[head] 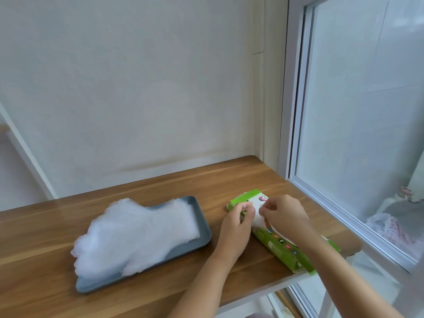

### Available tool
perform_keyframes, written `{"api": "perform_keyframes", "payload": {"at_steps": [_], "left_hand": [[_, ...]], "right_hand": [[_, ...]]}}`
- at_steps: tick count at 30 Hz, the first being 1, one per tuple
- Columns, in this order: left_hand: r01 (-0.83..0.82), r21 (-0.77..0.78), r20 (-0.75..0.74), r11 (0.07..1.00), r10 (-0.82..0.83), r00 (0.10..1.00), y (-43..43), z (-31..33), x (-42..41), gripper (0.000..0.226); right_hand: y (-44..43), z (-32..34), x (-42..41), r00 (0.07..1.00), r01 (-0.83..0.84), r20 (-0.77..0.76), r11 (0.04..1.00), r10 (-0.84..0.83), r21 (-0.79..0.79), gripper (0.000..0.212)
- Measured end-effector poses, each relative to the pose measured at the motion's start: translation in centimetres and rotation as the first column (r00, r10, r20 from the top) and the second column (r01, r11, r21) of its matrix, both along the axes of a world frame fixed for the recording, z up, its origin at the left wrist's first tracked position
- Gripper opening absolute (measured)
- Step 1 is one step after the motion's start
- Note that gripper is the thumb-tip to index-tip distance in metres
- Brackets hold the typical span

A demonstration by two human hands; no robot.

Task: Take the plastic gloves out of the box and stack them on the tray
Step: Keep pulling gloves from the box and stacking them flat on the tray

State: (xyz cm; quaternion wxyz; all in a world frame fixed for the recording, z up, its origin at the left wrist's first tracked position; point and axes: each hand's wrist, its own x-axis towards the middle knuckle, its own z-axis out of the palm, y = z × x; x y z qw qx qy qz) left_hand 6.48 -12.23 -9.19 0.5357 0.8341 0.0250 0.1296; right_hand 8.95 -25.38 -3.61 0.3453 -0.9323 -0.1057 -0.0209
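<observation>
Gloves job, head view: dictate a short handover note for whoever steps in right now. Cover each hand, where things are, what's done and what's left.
Left hand: fingers curled on the green box by its opening, apparently steadying it.
Right hand: pinches a white glove at the opening, not yet pulled clear.
The box lies flat on the table, right of the tray.
Done: a stack of gloves lies on the grey tray, overhanging its left edge.
Left: draw this glove out and lay it on the stack, then repeat. How many remain in the box can't be seen.
</observation>
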Motion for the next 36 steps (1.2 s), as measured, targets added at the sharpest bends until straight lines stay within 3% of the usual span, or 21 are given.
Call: {"api": "perform_keyframes", "payload": {"at_steps": [7,11,13,16,18,21,25,29,32,34,36], "left_hand": [[0.086,0.403,0.032,0.911,-0.108,0.994,-0.9,-0.8,0.1,0.08],[0.077,0.471,0.041,0.879,-0.109,0.993,-0.8,-1.2,0.3,0.082],[0.074,0.457,0.028,0.886,-0.098,0.995,-0.8,-1.1,0.2,0.082],[0.083,0.471,0.004,0.878,-0.097,0.995,-0.8,-0.5,0.1,0.067],[0.105,0.495,-0.035,0.862,-0.102,0.994,-0.8,-0.3,-0.1,0.062],[0.137,0.524,-0.079,0.841,-0.112,0.991,-1.0,-0.1,-0.4,0.062],[0.155,0.557,-0.099,0.816,-0.12,0.988,-1.1,-0.1,-0.4,0.063],[0.164,0.487,-0.109,0.858,-0.127,0.986,-1.2,0.1,-0.7,0.062],[0.154,0.333,-0.092,0.93,-0.13,0.987,-1.0,0.0,-1.0,0.061],[0.119,0.098,-0.052,0.988,-0.114,0.992,-0.5,0.4,-1.2,0.05],[0.079,-0.129,0.005,0.989,-0.079,0.997,-0.1,1.6,-1.8,0.042]], "right_hand": [[0.3,1.7,2.3,0.972,0.16,0.199,0.972,-0.125,-0.174,0.012],[-1.1,1.7,4.4,0.958,0.215,0.209,0.975,-0.198,-0.061,0.014],[-1.7,1.8,4.3,0.975,0.184,0.134,0.983,-0.18,-0.022,0.033],[-2.2,1.8,3.4,0.99,0.133,-0.013,0.968,-0.139,-0.211,0.058],[-2.1,1.4,2.9,0.992,0.098,-0.044,0.932,-0.121,-0.35,0.048],[-1.7,0.9,2.6,0.985,0.173,0.07,0.938,-0.159,-0.3,0.026],[-1.1,1.8,2.1,0.953,0.174,0.277,0.972,-0.125,-0.16,0.033],[-0.9,4.7,1.4,0.859,0.128,0.494,0.991,-0.134,0.047,0.03],[-1.3,8.7,0.5,0.829,-0.043,0.555,0.982,-0.069,0.186,0.028],[-1.5,11.2,-0.4,0.841,-0.174,0.536,0.975,0.072,0.141,0.031],[-1.3,13.1,-1.2,0.843,-0.272,0.487,0.962,0.228,0.021,0.031]]}}
